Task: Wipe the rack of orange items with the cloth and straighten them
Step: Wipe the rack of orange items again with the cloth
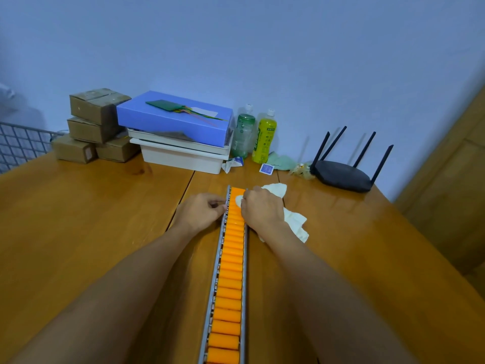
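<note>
A long metal rack (pixel 216 264) runs from the bottom edge toward the middle of the wooden table, filled with several orange rollers (pixel 228 285) in a row. My right hand (pixel 261 208) presses a pale cloth (pixel 295 222) onto the rollers near the rack's far end; the cloth trails off to the right onto the table. My left hand (pixel 200 210) rests against the rack's left rail near the same end, fingers curled on the rail.
Behind the rack stand white bins (pixel 183 156) under a blue box (pixel 173 116), cardboard boxes (pixel 97 122), two bottles (pixel 263 137), small packets and a black router (pixel 343 172). A wire grid (pixel 21 145) lies far left. A wooden cabinet (pixel 451 179) borders the right.
</note>
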The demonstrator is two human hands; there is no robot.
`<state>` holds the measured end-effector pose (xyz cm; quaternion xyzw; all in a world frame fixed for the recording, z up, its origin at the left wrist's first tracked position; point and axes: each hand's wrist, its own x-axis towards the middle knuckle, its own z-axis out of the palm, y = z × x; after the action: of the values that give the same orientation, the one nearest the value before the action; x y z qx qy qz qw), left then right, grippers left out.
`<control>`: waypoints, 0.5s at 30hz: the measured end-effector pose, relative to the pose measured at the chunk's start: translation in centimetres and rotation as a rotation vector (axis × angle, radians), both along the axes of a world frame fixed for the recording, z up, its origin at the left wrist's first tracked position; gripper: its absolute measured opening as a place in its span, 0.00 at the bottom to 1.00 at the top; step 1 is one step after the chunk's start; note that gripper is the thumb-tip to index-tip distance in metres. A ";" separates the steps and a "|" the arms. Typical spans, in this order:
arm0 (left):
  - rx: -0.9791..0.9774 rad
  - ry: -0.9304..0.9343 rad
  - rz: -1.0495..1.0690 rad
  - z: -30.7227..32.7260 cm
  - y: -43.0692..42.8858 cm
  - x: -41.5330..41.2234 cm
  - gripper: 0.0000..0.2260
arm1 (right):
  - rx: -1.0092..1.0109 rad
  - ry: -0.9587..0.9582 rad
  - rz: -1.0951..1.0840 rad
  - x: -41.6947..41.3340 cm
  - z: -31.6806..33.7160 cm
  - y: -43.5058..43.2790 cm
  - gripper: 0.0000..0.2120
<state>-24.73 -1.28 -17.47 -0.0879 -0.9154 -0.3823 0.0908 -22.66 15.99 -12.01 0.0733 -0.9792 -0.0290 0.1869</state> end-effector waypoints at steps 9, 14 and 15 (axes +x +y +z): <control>0.007 -0.014 -0.005 0.4 0.1 0.1 0.15 | 0.030 0.056 -0.056 1.9 1.7 2.3 0.09; 0.008 -0.004 0.000 0.5 0.1 0.3 0.14 | 0.087 0.117 0.070 2.7 2.7 -0.7 0.10; 0.007 -0.005 -0.003 0.5 0.1 0.3 0.13 | 0.103 0.112 0.099 2.8 2.5 -1.4 0.10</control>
<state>-24.45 -1.16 -16.98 -0.0879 -0.9141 -0.3858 0.0884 -19.83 14.60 -9.52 0.1294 -0.9597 -0.0741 0.2383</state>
